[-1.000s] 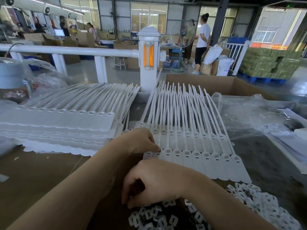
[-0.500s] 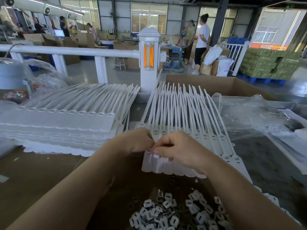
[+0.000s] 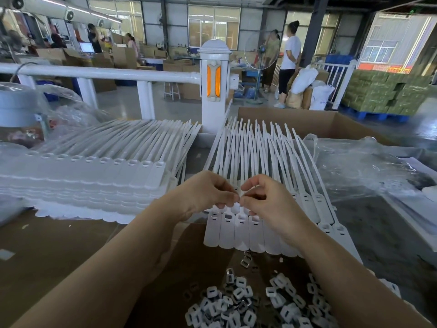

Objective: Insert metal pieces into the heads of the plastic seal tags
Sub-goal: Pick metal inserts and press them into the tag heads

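Note:
A joined row of white plastic seal tags [image 3: 238,230] lies in front of me, heads near my hands, tails fanning away. My left hand [image 3: 203,192] and my right hand [image 3: 267,200] meet fingertip to fingertip over the heads near the row's left end. Both pinch at a small white piece [image 3: 236,205] between them; what exactly each finger holds is hidden. A pile of small metal pieces with white inserts [image 3: 255,304] lies below on the brown cardboard [image 3: 59,252].
A thick stack of white tag strips [image 3: 89,183] fills the left side. Crumpled clear plastic bags [image 3: 361,171] lie at right, a cardboard box [image 3: 307,121] behind them. A white railing post [image 3: 214,86] stands beyond the table; people stand further back.
My right hand rose from the pile of metal pieces up to the tag heads and met my left hand. The near ends of the tags now show below both hands.

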